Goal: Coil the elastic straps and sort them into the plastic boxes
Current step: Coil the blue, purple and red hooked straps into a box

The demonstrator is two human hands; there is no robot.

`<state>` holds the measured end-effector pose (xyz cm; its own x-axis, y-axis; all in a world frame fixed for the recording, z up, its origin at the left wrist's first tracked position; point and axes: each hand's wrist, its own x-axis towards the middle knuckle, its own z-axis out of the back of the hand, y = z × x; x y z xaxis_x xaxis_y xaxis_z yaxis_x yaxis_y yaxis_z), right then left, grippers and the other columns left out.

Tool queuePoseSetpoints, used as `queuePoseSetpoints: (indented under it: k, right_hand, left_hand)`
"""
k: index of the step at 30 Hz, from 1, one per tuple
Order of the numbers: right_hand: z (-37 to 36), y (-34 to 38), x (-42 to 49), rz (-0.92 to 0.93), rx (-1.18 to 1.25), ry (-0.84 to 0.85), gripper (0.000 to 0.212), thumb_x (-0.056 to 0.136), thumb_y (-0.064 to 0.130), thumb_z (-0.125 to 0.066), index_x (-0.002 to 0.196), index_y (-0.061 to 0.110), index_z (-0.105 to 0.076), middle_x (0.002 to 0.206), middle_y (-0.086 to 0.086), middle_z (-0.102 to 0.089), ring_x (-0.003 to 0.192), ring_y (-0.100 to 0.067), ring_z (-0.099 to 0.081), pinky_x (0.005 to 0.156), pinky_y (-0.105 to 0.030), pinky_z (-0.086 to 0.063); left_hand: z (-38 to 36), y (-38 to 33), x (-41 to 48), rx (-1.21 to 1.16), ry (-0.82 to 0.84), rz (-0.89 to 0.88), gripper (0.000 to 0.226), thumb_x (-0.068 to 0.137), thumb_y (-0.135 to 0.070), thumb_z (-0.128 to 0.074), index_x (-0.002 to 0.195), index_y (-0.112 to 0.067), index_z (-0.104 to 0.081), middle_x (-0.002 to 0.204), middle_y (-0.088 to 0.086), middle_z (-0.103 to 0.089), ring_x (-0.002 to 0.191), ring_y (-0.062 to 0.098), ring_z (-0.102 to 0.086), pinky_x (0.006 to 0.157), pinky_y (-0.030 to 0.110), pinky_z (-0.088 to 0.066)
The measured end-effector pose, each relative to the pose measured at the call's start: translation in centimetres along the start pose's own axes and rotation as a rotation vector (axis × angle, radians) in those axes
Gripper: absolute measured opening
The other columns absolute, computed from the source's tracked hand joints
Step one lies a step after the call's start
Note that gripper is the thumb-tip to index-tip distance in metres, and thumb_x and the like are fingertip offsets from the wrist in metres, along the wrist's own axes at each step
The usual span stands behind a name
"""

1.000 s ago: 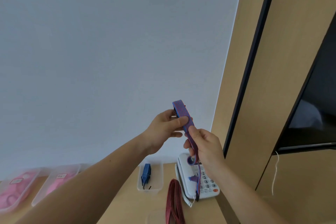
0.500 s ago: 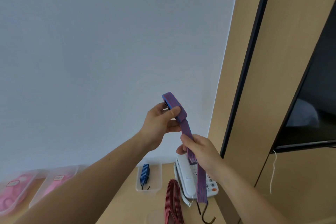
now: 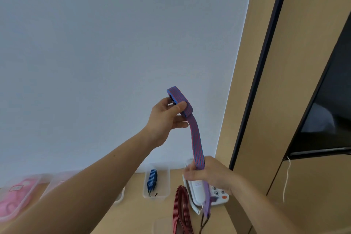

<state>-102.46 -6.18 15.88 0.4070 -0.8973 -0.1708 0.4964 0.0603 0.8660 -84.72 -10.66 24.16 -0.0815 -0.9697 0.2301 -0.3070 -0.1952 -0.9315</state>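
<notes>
the left hand (image 3: 165, 119) is up in the middle of the frame. its thumb and fingers pinch a small coil (image 3: 179, 100) at the top end of the purple strap (image 3: 196, 138). the right hand (image 3: 209, 175) is lower down, and its fingers are curled round the same strap. the two hands are apart, and the strap runs in a soft bend between them. below the right hand the loose end hangs down to a dark hook (image 3: 204, 222) near the bottom edge.

i think the step here is the coiling, and it looks only part done, since a long piece is not wound yet. the next move likely calls for the right hand to bring the strap up and lay it round the coil. the left hand must pinch tight so the coil does not spring open.

under the hands is a wooden desk (image 3: 136, 214). a white phone (image 3: 195, 190) sits just behind the right hand. a red strap (image 3: 181, 207) lies loose beside the phone, not coiled. left of it stands a clear box (image 3: 164, 194) with one folded blue strap (image 3: 152, 179) inside. in the lower left corner is a blurry box (image 3: 35, 188) with pink things in it. another box (image 3: 55, 181) is just right of it, partly hidden by the left arm. a low box (image 3: 160, 224) shows faintly at the bottom edge, and i cannot tell what is in it.
</notes>
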Motion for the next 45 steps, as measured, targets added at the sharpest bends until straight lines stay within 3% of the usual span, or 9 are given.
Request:
queuePoseSetpoints:
  k: [4, 7, 14, 18, 22, 28, 34, 39, 45]
  right_hand:
    - [0.2, 1.2, 0.7, 0.143, 0.419, -0.234, 0.018, 0.085, 0.014, -0.074, 0.100, 0.009, -0.067, 0.092, -0.009, -0.073, 0.086, -0.019, -0.068, 0.083, -0.029, -0.052]
    - [0.1, 2.2, 0.7, 0.177, 0.696, -0.228, 0.023, 0.095, 0.026, -0.059, 0.096, 0.003, -0.063, 0.073, -0.014, -0.068, 0.063, -0.030, -0.065, 0.062, -0.034, -0.054]
    - [-0.5, 3.0, 0.4, 0.173, 0.530, -0.416, 0.036, 0.102, 0.031, -0.051, 0.080, 0.005, -0.063, 0.054, -0.005, -0.056, 0.040, -0.019, -0.046, 0.044, -0.024, -0.038]
    - [-0.6, 3.7, 0.5, 0.190, 0.534, -0.468, 0.039, 0.100, 0.034, -0.052, 0.080, 0.003, -0.066, 0.053, -0.006, -0.058, 0.039, -0.018, -0.045, 0.044, -0.025, -0.037]
    - [-0.7, 4.1, 0.4, 0.170, 0.596, -0.463, 0.052, 0.094, 0.053, -0.055, 0.072, 0.007, -0.069, 0.053, -0.010, -0.058, 0.039, -0.021, -0.047, 0.042, -0.024, -0.038]
    - [-0.8, 4.5, 0.7, 0.145, 0.670, -0.440, 0.077, 0.052, 0.093, -0.059, 0.060, 0.017, -0.071, 0.050, -0.005, -0.052, 0.036, -0.017, -0.039, 0.042, -0.025, -0.035]
    - [-0.8, 4.7, 0.5, 0.145, 0.683, -0.481, 0.062, 0.069, 0.071, -0.062, 0.066, 0.009, -0.068, 0.047, -0.006, -0.046, 0.035, -0.017, -0.035, 0.042, -0.024, -0.038]
    - [-0.7, 4.3, 0.6, 0.118, 0.638, -0.565, 0.053, 0.091, 0.052, -0.058, 0.068, 0.005, -0.065, 0.046, -0.006, -0.045, 0.035, -0.017, -0.033, 0.042, -0.026, -0.034]
    - [-1.1, 4.1, 0.6, 0.070, 0.740, -0.487, 0.051, 0.071, 0.059, -0.064, 0.062, 0.009, -0.070, 0.048, -0.007, -0.044, 0.038, -0.018, -0.030, 0.043, -0.025, -0.031]
  left_hand:
    - [-0.4, 1.0, -0.8, 0.092, 0.096, 0.047, 0.028, 0.094, -0.010, -0.064, 0.119, 0.001, -0.058, 0.103, 0.020, -0.068, 0.083, 0.038, -0.065, 0.068, 0.039, -0.059]
    - [-0.5, 1.3, -0.8, 0.120, 0.117, 0.037, 0.028, 0.094, -0.009, -0.063, 0.120, 0.000, -0.058, 0.106, 0.022, -0.069, 0.084, 0.037, -0.067, 0.076, 0.044, -0.058]
    - [1.0, 1.5, -0.6, 0.429, 0.118, -0.066, 0.036, 0.094, -0.009, -0.064, 0.128, -0.008, -0.054, 0.111, 0.011, -0.072, 0.089, 0.025, -0.071, 0.072, 0.033, -0.058]
    - [1.5, 2.4, -1.1, 0.726, 0.148, -0.280, 0.046, 0.093, -0.016, -0.065, 0.136, -0.013, -0.048, 0.117, -0.001, -0.069, 0.089, 0.010, -0.072, 0.077, 0.021, -0.055]
    - [1.8, 3.2, -1.8, 1.117, 0.221, -0.578, 0.039, 0.096, -0.028, -0.059, 0.133, -0.020, -0.049, 0.109, -0.008, -0.068, 0.088, 0.014, -0.065, 0.077, 0.036, -0.054]
    - [2.6, 3.7, -1.8, 1.339, 0.214, -0.996, 0.047, 0.079, 0.003, -0.073, 0.125, 0.000, -0.064, 0.126, 0.011, -0.068, 0.101, 0.028, -0.071, 0.072, 0.036, -0.061]
    - [2.9, 3.8, -1.4, 1.391, 0.247, -1.021, 0.043, 0.089, -0.001, -0.048, 0.130, -0.002, -0.061, 0.138, 0.015, -0.058, 0.122, 0.035, -0.060, 0.086, 0.043, -0.059]
    - [2.5, 4.3, -1.6, 1.327, 0.223, -0.871, 0.057, 0.085, 0.012, -0.056, 0.138, -0.008, -0.055, 0.145, 0.013, -0.053, 0.125, 0.033, -0.059, 0.078, 0.047, -0.060]
    - [2.9, 3.7, -1.1, 1.431, 0.270, -1.042, 0.052, 0.089, 0.007, -0.037, 0.133, -0.008, -0.061, 0.139, 0.014, -0.058, 0.130, 0.037, -0.053, 0.072, 0.044, -0.062]
